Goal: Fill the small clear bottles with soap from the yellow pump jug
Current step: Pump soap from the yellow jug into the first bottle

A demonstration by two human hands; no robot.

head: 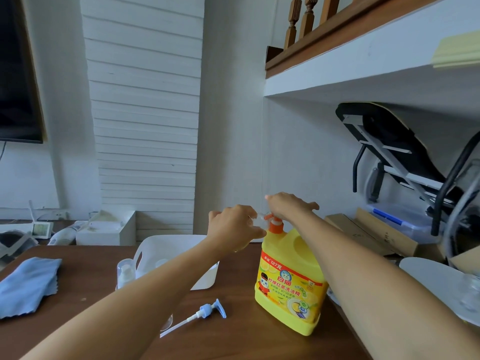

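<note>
The yellow pump jug (288, 281) stands on the brown table (228, 341), its orange pump (274, 224) on top. My right hand (289, 206) lies flat over the pump head, fingers straight, pressing on it. My left hand (233, 226) grips a small clear bottle (257, 220) right at the orange spout; the bottle is mostly hidden by my fingers. Another small clear bottle (126, 272) with a white pump and clear cap stands left of the white basket. A loose blue pump head with its tube (200, 314) lies on the table in front.
A white basket (205, 279) sits behind my left forearm. A blue cloth (26, 284) lies at the table's left. A white round plate (431, 281) and clutter, a folded chair and boxes, stand to the right. A white box (106, 229) sits at the back.
</note>
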